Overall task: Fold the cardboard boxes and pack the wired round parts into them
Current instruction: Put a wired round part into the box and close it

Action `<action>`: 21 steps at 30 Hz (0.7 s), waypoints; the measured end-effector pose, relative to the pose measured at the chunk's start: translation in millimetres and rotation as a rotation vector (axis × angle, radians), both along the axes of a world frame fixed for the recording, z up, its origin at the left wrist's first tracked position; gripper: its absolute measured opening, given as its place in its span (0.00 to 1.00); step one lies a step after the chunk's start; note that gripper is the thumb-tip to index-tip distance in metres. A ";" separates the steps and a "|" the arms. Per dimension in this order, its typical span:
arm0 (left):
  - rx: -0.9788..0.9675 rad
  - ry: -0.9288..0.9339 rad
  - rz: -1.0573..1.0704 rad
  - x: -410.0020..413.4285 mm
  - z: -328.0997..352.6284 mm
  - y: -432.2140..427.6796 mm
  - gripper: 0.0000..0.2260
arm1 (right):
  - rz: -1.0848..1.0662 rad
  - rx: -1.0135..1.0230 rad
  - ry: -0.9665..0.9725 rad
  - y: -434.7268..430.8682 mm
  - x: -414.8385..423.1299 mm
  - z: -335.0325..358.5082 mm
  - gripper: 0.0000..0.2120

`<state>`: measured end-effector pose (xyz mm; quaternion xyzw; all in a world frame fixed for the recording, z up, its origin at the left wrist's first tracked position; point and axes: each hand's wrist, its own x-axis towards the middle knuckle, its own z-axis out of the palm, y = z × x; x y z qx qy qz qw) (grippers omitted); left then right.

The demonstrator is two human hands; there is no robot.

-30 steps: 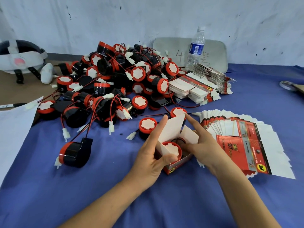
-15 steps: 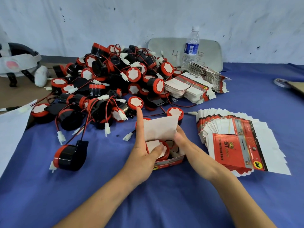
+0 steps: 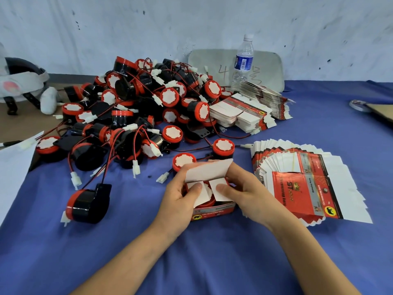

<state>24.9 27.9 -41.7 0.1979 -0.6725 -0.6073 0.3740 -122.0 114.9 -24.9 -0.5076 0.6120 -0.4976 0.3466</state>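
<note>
A small red cardboard box stands on the blue cloth at the centre with a red-and-black round part inside it, mostly hidden by flaps. My left hand grips the box's left side, its thumb pressing the left white side flap down. On the other side my right hand holds the box, thumb on the right side flap. The big white lid flap leans over both from the back. A large pile of wired round parts lies behind and to the left.
Flat unfolded boxes are fanned out right of my hands, with more stacks behind. One loose round part lies left of the box. A water bottle and a grey tray stand by the wall. White paper covers the left edge.
The two side flaps have been folded in over the part, and the lid flap has tipped forward from upright. Both thumbs moved onto the side flaps.
</note>
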 end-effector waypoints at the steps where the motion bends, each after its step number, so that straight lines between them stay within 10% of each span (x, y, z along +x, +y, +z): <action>1: -0.024 -0.007 0.009 1.1 1.3 -0.1 0.22 | -0.006 -0.016 -0.007 0.0 0.2 0.7 0.22; 11: -0.226 0.048 0.004 7.4 9.1 10.7 0.11 | -0.038 -0.089 0.150 1.2 1.2 2.2 0.15; 21: -0.396 -0.063 0.106 5.4 7.1 3.1 0.10 | -0.034 -0.119 -0.175 8.9 -6.4 10.2 0.10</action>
